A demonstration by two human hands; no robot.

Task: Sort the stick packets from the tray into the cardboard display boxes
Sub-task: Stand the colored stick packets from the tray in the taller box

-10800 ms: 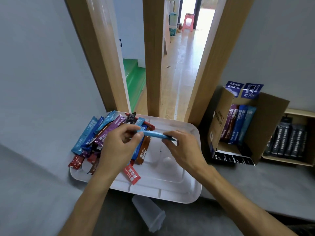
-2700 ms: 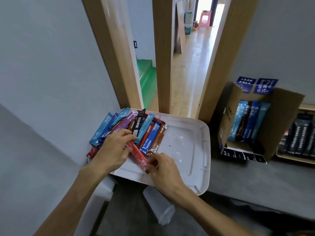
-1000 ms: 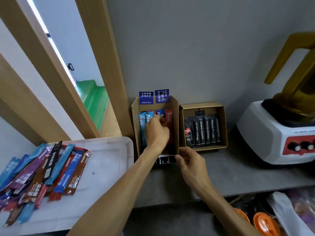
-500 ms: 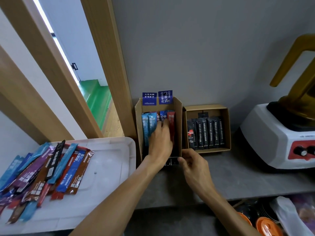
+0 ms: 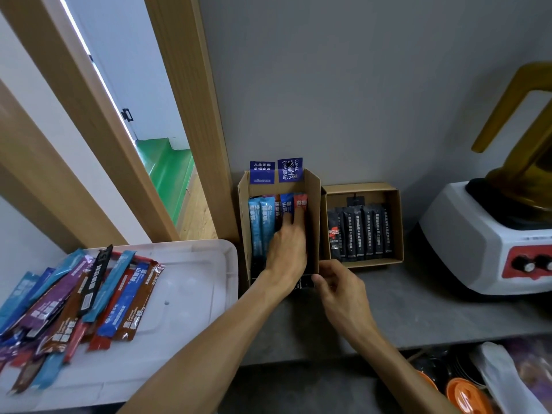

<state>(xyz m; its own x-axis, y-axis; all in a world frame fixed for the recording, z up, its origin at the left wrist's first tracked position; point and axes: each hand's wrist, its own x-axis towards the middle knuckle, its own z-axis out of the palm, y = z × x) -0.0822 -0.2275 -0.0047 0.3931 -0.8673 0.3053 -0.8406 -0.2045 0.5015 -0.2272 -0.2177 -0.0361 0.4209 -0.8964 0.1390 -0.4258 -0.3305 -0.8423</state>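
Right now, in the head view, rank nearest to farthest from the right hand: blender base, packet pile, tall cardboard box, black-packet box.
1. tall cardboard box, gripped by the right hand
2. black-packet box, just behind
3. blender base, farther right
4. packet pile, far left

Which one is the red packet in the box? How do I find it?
Right of the wooden door post stands a tall brown cardboard box with two blue labels on top. Stick packets stand in a row inside. The red stick packet is last on the right, against the box wall; the others are blue or dark.
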